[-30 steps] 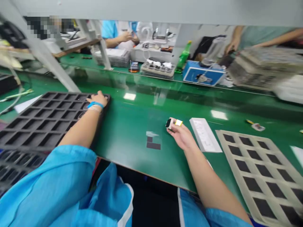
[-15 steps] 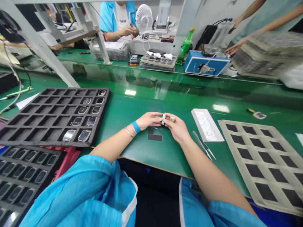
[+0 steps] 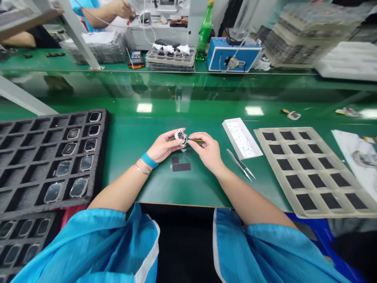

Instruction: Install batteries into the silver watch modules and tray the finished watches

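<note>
In front of me, my left hand (image 3: pixel 165 145) grips a watch case (image 3: pixel 181 137) by its pale rim. The case is tilted so its open inside with small metal parts shows. My right hand (image 3: pixel 209 151) is closed in a pinch at the case's right side, with a thin yellow-edged piece (image 3: pixel 196 140) showing between its fingers. Whether that piece is joined to the case I cannot tell. Below the hands, two dark flat pads (image 3: pixel 181 167) lie on the green table (image 3: pixel 165 188). A pair of tweezers (image 3: pixel 241 165) rests right of my right hand.
A white box (image 3: pixel 257 152) of tiny parts stands beyond the tweezers. At right is a cream tray (image 3: pixel 262 157) with dark pads; at left, a black foam tray (image 3: pixel 103 157) holds watches. A small part with a yellow tab (image 3: pixel 291 114) lies behind. A co-worker's hand (image 3: pixel 122 8) shows across the bench.
My view has swung right and down. The case has turned from edge-on to showing its inside. My right fingers have drawn slightly away from the left, keeping the yellow-edged piece.
</note>
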Motion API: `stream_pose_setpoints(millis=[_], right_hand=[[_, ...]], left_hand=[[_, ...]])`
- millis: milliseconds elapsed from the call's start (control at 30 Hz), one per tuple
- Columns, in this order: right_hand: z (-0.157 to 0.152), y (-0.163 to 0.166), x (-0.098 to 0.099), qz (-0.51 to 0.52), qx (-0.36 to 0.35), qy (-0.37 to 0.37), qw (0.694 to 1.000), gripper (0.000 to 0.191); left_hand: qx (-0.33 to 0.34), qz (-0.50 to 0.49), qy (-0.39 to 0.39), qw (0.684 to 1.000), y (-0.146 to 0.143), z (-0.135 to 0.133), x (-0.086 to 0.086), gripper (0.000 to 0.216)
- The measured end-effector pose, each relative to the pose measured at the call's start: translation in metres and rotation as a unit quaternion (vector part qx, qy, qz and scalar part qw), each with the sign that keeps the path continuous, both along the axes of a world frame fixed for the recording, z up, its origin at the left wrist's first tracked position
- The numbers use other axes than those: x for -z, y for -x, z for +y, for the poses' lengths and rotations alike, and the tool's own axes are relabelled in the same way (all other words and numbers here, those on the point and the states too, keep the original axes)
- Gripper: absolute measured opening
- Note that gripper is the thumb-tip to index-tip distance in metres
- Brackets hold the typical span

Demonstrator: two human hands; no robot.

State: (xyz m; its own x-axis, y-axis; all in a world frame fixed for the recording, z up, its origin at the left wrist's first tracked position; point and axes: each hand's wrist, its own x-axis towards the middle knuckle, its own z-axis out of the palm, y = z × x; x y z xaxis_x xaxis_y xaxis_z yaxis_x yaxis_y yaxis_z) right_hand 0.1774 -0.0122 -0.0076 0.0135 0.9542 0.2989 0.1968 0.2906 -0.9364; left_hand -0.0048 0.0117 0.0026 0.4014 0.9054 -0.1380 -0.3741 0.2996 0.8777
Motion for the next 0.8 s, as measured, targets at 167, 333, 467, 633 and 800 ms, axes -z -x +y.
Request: stream_pose_setpoints(millis=[167, 333, 467, 633, 800], right_hand=[[-0.009, 0.003, -0.005, -0.155, 0.012, -0.128, 0.98, 0.009], [-0.01, 0.001, -0.005, -0.179, 0.003, -0.166, 0.97, 0.012], [-0.007, 0.0, -0.001, -0.185, 0.011, -0.182, 0.966, 0.013], [-0.008, 0.0, 0.002, -0.193, 0.017, -0.204, 0.96, 0.012], [-0.006, -0.001, 0.006, -0.228, 0.039, -0.232, 0.945, 0.012]], left_hand=[[-0.037, 0.041, -0.076, 0.996, -0.006, -0.004, 0.005, 0.057], [-0.065, 0.078, -0.131, 0.986, -0.007, -0.006, 0.006, 0.06], [-0.058, 0.082, -0.153, 0.983, -0.008, -0.005, 0.009, 0.064], [-0.067, 0.085, -0.172, 0.979, -0.01, -0.006, 0.013, 0.063], [-0.083, 0.087, -0.182, 0.976, -0.015, -0.007, 0.019, 0.064]])
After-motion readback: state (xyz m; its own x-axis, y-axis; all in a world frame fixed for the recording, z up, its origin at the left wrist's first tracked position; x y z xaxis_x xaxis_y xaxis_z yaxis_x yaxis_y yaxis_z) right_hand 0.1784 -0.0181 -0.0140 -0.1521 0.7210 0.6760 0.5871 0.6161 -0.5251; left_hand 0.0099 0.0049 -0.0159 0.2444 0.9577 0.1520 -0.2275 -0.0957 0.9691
